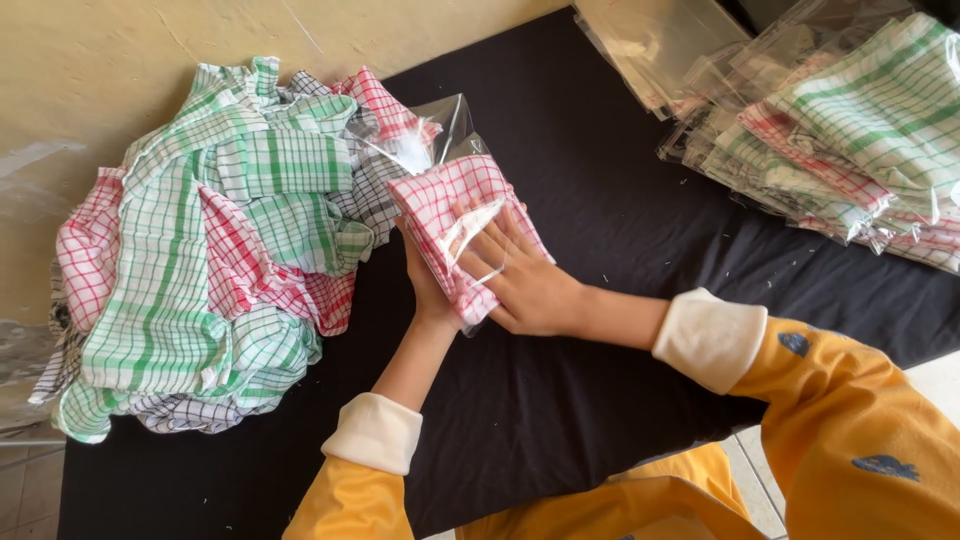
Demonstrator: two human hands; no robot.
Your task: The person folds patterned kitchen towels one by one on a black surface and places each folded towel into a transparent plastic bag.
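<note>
Left hand (428, 290) mostly hidden under the red checked cloth (455, 215) it grips, bag's (455, 125) far end tucked behind the cloth pile (210, 250), stack of bagged cloths (850, 140) cut off at the right edge

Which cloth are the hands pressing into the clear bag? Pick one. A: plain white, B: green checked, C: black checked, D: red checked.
D: the folded red-and-white checked cloth sits half inside the clear plastic bag, with the right hand flat on top and the left hand gripping its edge.
</note>
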